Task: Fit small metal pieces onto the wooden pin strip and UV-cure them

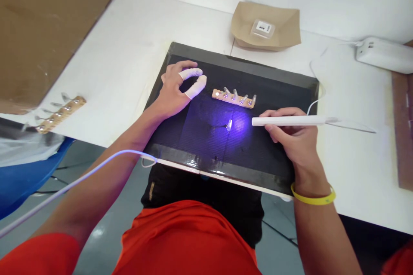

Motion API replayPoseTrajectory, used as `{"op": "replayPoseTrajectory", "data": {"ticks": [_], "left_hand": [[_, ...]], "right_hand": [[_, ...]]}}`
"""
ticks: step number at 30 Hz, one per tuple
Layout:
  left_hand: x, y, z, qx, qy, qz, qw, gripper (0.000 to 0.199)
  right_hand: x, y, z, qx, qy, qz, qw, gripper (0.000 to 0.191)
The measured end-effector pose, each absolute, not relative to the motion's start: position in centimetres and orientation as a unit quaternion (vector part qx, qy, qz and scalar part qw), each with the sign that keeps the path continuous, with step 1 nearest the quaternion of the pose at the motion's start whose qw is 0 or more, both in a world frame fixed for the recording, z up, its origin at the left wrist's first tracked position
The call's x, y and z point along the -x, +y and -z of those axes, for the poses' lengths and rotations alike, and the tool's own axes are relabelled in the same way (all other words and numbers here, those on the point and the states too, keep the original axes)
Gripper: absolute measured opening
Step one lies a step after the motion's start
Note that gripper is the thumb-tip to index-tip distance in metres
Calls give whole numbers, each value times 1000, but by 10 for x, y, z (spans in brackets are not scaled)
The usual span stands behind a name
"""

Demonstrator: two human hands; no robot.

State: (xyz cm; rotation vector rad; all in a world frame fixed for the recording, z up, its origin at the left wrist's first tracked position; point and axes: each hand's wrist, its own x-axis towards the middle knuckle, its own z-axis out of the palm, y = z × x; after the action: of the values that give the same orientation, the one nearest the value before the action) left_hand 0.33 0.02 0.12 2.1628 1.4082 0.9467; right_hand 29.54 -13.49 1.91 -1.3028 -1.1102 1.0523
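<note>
A: Left end of the tabletop (pixel 129 30)?
B: A wooden strip (pixel 61 115) set with clips, lying slantwise by the near edge.

A: Left hand (pixel 176 90)?
B: Over the left part of a black board (pixel 200 137), which lies along the near edge. Pale covers on thumb and forefinger; the two curve toward each other, gap between, nothing gripped. Contact with the board: cannot tell.

A: Next, rightward?
B: A small clear piece (pixel 229 125) on the board, toward its near side, a thin dark part running left from it. Beyond it, toward the far edge, a second strip (pixel 226 96), wooden, with a row of clear-tipped clips. Violet glow on the board beside the small piece.

A: Farther back?
B: An open brown paper tray (pixel 241 21) near the far edge, a small clear box (pixel 263 29) inside.

A: Right hand (pixel 295 135)?
B: Closed around a white wand (pixel 287 120), held near level above the board's right part, one end toward the glow. Yellow band (pixel 312 197) at the wrist.

A: Far right?
B: A white power block (pixel 383 55) by the far edge.
</note>
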Motion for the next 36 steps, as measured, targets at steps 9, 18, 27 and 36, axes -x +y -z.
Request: {"op": "replayPoseTrajectory", "data": {"ticks": [9,18,27,36], "left_hand": [[-3,0,-2,-772,499,-339,199,19],[-2,1,-1,-774,498,-338,198,20],[-2,1,-1,-776,501,-332,192,18],[-2,1,1,-777,498,-331,196,17]], "right_hand": [[-297,-136,-17,554,-472,-433,532,29],[-321,-141,-21,554,-482,-435,521,28],[-331,-144,-19,540,-480,-437,536,28],[-335,-144,-19,534,-474,-410,567,28]]}}
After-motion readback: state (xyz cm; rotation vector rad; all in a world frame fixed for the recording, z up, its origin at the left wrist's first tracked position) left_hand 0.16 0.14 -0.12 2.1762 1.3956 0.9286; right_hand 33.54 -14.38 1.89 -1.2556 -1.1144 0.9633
